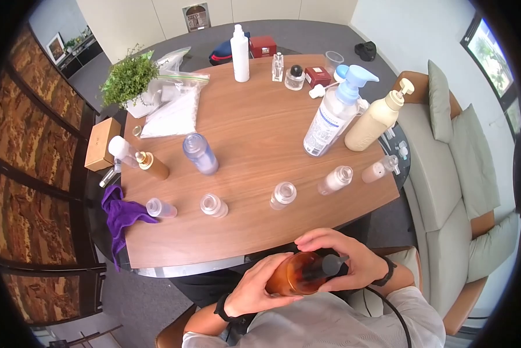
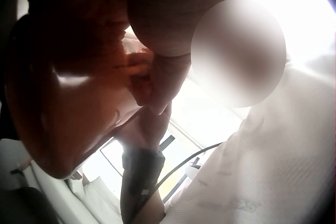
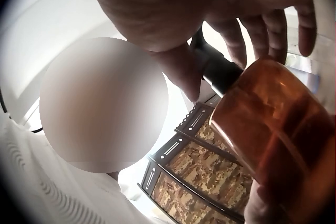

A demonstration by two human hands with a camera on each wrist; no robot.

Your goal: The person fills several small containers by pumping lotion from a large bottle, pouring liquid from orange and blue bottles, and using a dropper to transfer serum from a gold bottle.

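In the head view, an amber pump bottle (image 1: pixel 292 276) with a black pump top (image 1: pixel 332 265) is held tilted over the lap, in front of the table's near edge. My left hand (image 1: pixel 253 285) grips the bottle's body. Around the pump end curls my right hand (image 1: pixel 356 255), thumb on one side and fingers on the other. The right wrist view shows that thumb against the black collar (image 3: pixel 223 71), with the amber body (image 3: pixel 278 129) below. The bottle's glossy body (image 2: pixel 73 108) looms large and dark in the left wrist view.
Several small clear bottles, such as one (image 1: pixel 283 195), stand along the near side of the wooden table (image 1: pixel 249 145). Large pump bottles (image 1: pixel 336 119) stand at the right. A purple cloth (image 1: pixel 121 214) hangs over the left edge, and a plant (image 1: pixel 130 75) sits behind plastic bags (image 1: pixel 173 110).
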